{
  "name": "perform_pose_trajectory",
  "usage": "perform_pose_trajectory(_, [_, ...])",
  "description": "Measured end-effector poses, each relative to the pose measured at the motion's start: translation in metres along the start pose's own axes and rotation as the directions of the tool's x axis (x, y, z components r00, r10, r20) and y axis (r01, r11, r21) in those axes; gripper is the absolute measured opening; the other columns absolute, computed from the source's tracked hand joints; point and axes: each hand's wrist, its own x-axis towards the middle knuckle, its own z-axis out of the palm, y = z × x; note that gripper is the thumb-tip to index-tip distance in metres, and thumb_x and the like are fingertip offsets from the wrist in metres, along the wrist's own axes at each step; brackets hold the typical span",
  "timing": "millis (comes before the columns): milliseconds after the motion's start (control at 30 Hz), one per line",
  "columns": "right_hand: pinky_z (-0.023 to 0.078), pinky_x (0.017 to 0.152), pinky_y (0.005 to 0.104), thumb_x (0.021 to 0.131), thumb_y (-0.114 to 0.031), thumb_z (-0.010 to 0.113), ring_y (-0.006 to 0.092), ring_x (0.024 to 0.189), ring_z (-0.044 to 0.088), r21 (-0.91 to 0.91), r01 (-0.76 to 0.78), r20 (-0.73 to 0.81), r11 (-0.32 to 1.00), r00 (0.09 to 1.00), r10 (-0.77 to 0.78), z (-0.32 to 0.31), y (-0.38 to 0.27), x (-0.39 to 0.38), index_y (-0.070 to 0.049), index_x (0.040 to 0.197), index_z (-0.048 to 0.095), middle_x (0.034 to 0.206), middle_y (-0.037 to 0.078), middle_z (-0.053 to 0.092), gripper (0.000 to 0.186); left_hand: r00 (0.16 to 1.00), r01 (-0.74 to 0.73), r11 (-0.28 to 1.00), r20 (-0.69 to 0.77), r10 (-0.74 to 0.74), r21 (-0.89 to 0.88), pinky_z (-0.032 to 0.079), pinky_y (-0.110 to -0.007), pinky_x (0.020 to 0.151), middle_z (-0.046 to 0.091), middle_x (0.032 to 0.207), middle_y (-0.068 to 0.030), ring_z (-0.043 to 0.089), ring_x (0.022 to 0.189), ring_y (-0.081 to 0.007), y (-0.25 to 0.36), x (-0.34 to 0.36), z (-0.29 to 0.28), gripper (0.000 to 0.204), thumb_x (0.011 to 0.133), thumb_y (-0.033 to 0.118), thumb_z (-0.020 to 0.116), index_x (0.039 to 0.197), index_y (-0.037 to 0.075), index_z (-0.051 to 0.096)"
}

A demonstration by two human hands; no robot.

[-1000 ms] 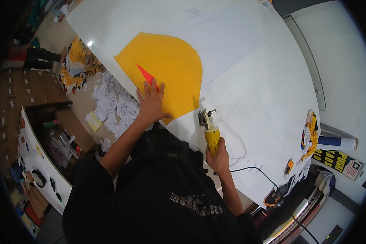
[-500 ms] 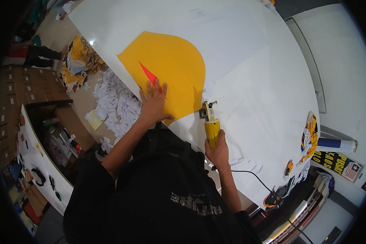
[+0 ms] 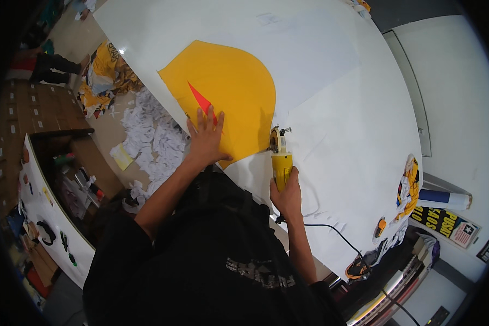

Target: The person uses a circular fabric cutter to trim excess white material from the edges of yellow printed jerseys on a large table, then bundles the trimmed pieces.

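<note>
A yellow piece of fabric (image 3: 233, 81) with a curved right edge and a red wedge (image 3: 199, 98) on it lies flat on the white table (image 3: 342, 136). My left hand (image 3: 205, 143) presses on its near left part, fingers spread, covering the lower end of the wedge. My right hand (image 3: 287, 195) is wrapped round the yellow handle of an electric rotary cutter (image 3: 282, 165). The cutter's round head meets the fabric's lower right edge, and the exact contact of the blade is too small to make out.
A black cord (image 3: 334, 228) runs from the cutter to the right over the table edge. Fabric scraps (image 3: 410, 185) lie at the table's right side. White scraps (image 3: 152, 136) cover the floor at left, near an open-sided cabinet (image 3: 73, 146). A person's legs (image 3: 54, 68) show far left.
The cutter has moved slightly away from me along the fabric's right edge, carried by my right hand. My left hand keeps its place on the fabric. The whole view has shifted a little.
</note>
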Motion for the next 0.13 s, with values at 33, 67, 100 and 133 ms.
perform_pose_trajectory(33, [0.054,0.089,0.056,0.093,-0.018,0.071,0.0586,0.107,0.063,0.004,-0.015,0.009,1.0,1.0,0.015,-0.002,-0.005,0.005,0.01,0.143,0.033,0.122,0.043,0.059,0.068,1.0,0.002,1.0,0.002,-0.002,-0.012,0.009,-0.082,0.117,0.005,0.174,-0.0281,0.001,0.158,-0.0561,0.0,0.0,0.001,0.144,0.058,0.063,0.093,0.169,0.011,0.017])
perform_pose_trajectory(67, [0.054,0.089,0.0562,0.093,-0.018,0.071,0.0586,0.108,0.063,0.007,-0.029,0.018,1.0,0.999,0.029,-0.003,-0.009,0.009,0.009,0.143,0.033,0.122,0.043,0.059,0.068,1.0,0.005,1.0,0.003,-0.005,-0.025,0.008,-0.082,0.117,0.005,0.174,-0.0279,0.001,0.158,-0.056,0.0,0.0,0.002,0.144,0.058,0.063,0.093,0.169,0.011,0.017])
perform_pose_trajectory(100, [0.054,0.089,0.056,0.094,-0.018,0.07,0.0594,0.108,0.062,0.011,-0.01,0.007,1.0,1.0,0.01,-0.002,-0.01,0.014,0.008,0.143,0.033,0.123,0.043,0.059,0.067,1.0,0.009,0.999,0.005,-0.009,-0.033,0.008,-0.081,0.117,0.005,0.174,-0.0278,0.001,0.158,-0.0558,0.0,0.0,0.0,0.144,0.058,0.063,0.093,0.169,0.011,0.017])
perform_pose_trajectory(133, [0.054,0.089,0.0558,0.094,-0.018,0.07,0.0602,0.109,0.062,0.015,0.009,-0.003,1.0,1.0,-0.009,0.0,-0.009,0.018,0.007,0.143,0.034,0.123,0.043,0.059,0.066,1.0,0.012,0.999,0.015,-0.011,-0.033,0.008,-0.081,0.118,0.004,0.174,-0.0271,0.001,0.159,-0.0548,0.0,0.0,-0.001,0.144,0.059,0.062,0.093,0.169,0.011,0.017])
